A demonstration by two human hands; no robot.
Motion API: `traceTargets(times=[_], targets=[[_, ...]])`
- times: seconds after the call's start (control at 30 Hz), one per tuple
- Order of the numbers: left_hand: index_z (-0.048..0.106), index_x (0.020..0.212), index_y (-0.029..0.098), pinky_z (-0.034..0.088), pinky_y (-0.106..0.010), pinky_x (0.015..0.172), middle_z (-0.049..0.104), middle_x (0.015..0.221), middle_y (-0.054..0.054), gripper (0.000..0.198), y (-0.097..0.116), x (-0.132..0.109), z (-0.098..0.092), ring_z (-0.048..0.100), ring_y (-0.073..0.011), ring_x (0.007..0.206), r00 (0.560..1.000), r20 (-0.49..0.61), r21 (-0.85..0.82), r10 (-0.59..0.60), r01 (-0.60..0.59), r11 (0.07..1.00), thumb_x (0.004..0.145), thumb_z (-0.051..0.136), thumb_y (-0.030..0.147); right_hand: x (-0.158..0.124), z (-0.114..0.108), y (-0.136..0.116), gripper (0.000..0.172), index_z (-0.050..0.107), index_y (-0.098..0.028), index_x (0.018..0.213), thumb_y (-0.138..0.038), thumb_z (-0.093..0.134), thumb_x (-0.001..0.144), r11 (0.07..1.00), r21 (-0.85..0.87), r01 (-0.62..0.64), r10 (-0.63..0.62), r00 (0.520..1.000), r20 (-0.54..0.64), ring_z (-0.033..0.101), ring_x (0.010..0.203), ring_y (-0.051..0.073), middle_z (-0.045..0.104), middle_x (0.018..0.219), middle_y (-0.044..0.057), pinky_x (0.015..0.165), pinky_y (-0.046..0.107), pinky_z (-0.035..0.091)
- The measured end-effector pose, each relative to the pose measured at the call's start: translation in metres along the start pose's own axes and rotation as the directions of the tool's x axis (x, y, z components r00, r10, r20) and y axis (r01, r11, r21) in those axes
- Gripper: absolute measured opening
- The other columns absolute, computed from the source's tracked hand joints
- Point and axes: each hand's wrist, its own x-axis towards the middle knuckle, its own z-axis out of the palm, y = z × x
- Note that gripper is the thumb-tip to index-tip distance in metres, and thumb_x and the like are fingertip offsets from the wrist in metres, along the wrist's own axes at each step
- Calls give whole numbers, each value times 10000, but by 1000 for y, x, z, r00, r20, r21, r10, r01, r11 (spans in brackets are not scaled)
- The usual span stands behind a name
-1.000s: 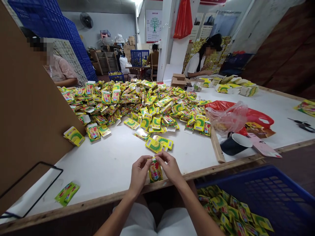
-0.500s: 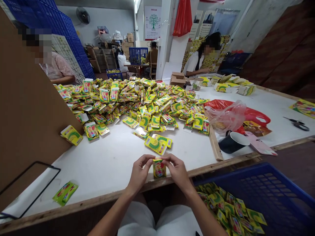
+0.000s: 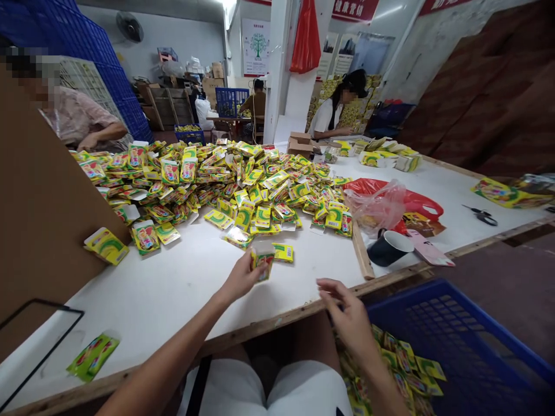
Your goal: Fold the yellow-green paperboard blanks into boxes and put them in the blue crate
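Observation:
In the head view, my left hand (image 3: pixel 245 274) grips a small yellow-green printed box (image 3: pixel 263 261) by its sides, just above the white table. Behind it lies another yellow box (image 3: pixel 283 252), partly covered by the held one. My right hand (image 3: pixel 349 315) holds nothing. Its fingers are loosely bent and apart, over the table's wooden front edge beside a blue basket (image 3: pixel 437 297). Several similar boxes (image 3: pixel 407 370) fill part of that basket, some hidden behind my right forearm. A large heap of these boxes (image 3: pixel 221 179) spreads across the back of the table.
To the right are a dark mug (image 3: pixel 388 249), a pink flat item (image 3: pixel 429 248), a red plastic bag (image 3: pixel 416 199) and scissors (image 3: pixel 483 215). A wooden strip (image 3: pixel 362 251) divides the table. At left stand a cardboard panel (image 3: pixel 52 190) and a green sachet (image 3: pixel 93 356). Other people sit across the table.
Both hands were pinching one box at the table's front edge. Now they are apart: my left hand has reached forward and holds a box, while my right has moved right, empty. The view has shifted.

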Motion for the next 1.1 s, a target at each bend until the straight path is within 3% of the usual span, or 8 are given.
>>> traceTargets(times=[0.13,0.23,0.33,0.5,0.63,0.73,0.93,1.1], targets=[[367,1159,222,485,-303,783,633,1025,-65,374,12,-50,12,618,-197,912,994,-4,-476,-106,91,875,839,558,257,4,76,-11,202,531,-226,1028,-276,555,834,956,287,57,-104,983,153,610,977,209,632,1078,72,854,346,476],[264,1142,295,487,-281,744,600,1030,-18,486,12,-73,18,624,-156,847,962,-147,-617,-228,91,781,807,605,214,2,102,-12,200,488,-233,1037,-223,545,846,927,372,34,-134,959,248,634,877,178,656,938,37,820,323,491],[308,1097,297,486,-269,726,579,1034,-3,420,9,-82,20,612,-143,832,942,-204,-641,-267,77,764,809,603,223,0,104,-11,247,494,-236,1096,-199,530,855,931,362,50,-169,938,304,629,868,170,656,925,29,823,318,489],[553,930,191,461,-255,725,609,865,-19,111,5,-80,17,578,-157,799,950,-224,-421,-218,107,901,849,544,266,11,101,-14,203,604,-216,1046,-198,507,869,955,274,114,-213,907,363,627,903,183,665,981,45,806,308,488],[609,943,182,450,-306,852,614,993,-60,140,4,-81,17,576,-198,968,932,-332,-328,-146,31,944,867,508,242,25,109,-19,127,661,-189,834,-199,535,852,959,200,202,-259,911,323,622,816,179,670,852,37,749,295,486],[547,1080,208,464,-321,870,618,1037,-53,216,3,-84,20,592,-192,990,897,-410,-369,-165,2,930,868,510,228,27,114,-22,99,637,-193,886,-186,550,839,949,239,208,-270,924,269,624,815,175,666,850,33,746,294,495],[666,933,194,442,-331,936,679,1039,-66,152,10,-86,17,599,-213,1033,923,-369,-245,-111,19,969,833,569,254,15,105,-27,134,675,-213,913,-200,559,847,920,236,314,-376,876,301,602,937,192,650,952,54,829,323,479],[680,935,189,487,-306,855,704,975,-63,171,17,-84,12,635,-204,946,914,-369,-281,-168,63,958,829,572,269,10,105,-32,126,667,-211,900,-197,549,859,929,185,322,-361,899,247,598,904,187,648,919,52,814,317,475]])
